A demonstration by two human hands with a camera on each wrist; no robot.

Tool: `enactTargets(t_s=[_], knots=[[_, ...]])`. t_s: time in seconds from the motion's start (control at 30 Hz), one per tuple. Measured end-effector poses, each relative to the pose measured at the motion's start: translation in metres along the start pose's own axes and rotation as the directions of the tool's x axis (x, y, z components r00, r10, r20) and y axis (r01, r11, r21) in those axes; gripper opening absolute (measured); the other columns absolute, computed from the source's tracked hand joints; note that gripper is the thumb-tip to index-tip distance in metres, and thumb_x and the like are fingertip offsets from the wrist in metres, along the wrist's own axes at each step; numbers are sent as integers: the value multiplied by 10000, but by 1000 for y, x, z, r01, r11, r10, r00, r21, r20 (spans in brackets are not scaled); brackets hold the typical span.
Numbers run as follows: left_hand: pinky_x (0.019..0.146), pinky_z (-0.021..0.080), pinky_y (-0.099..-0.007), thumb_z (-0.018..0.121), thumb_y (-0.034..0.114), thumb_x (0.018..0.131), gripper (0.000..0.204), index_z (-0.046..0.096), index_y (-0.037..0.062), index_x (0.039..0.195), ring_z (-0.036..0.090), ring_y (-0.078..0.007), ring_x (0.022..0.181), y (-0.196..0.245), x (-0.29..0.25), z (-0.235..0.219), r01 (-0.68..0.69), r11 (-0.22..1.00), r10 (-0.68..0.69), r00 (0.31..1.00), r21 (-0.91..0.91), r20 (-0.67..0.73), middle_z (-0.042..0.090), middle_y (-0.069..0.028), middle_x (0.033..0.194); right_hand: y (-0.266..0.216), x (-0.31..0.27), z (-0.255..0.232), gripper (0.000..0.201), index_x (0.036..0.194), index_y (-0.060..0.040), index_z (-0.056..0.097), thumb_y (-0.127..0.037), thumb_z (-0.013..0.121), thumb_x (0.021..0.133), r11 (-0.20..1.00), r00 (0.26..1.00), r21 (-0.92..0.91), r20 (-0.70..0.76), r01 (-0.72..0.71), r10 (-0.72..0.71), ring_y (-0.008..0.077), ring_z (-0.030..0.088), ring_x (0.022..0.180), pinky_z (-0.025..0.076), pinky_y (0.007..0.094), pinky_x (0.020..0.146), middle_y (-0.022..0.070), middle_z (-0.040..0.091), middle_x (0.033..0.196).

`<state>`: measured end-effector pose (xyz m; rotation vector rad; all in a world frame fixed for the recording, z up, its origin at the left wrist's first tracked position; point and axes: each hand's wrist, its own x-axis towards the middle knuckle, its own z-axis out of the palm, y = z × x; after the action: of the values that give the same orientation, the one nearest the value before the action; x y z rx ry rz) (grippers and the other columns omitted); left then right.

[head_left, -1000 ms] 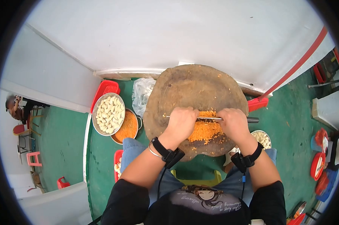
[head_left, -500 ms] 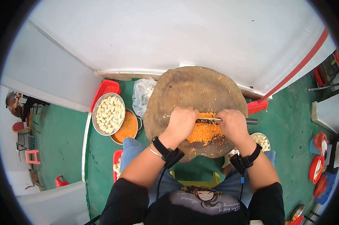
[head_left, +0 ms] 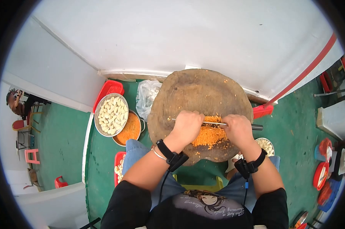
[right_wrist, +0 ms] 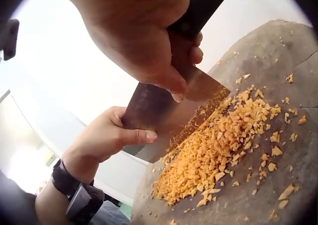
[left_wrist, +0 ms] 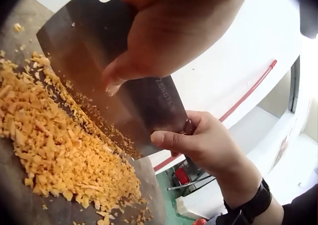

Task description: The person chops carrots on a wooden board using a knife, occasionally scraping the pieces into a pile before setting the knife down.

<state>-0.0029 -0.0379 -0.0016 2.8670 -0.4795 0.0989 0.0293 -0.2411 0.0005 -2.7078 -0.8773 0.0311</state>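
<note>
A wide cleaver stands on edge in chopped orange bits on a round wooden block. My left hand grips the blade's far end by its spine, thumb on the flat face. My right hand pinches the blade beside the dark handle. In the right wrist view the blade has orange crumbs stuck along its lower edge, with the heap right beside it. The fingers behind the blade are mostly hidden.
Left of the block are a bowl of pale crescent pieces, a pot of orange bits, a plastic bag and red trays. Another bowl stands at the right. A white wall rises behind the block.
The view has shifted slightly, so the block and hands sit a little lower in it. Both hands keep their hold on the cleaver, which remains across the orange bits.
</note>
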Motion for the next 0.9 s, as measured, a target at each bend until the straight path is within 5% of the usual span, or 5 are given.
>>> enactTargets(t_s=[0.9], knots=[[629, 473, -408, 551, 43, 712, 48, 589, 64, 732, 612, -309, 703, -11, 11, 18, -5, 1000, 4, 1000, -30, -21, 591, -113, 699, 10, 11, 7, 88, 749, -80, 654, -159, 685, 727, 999, 1000, -42, -29, -1, 0, 283, 612, 758, 465, 403, 677, 90, 627, 753]])
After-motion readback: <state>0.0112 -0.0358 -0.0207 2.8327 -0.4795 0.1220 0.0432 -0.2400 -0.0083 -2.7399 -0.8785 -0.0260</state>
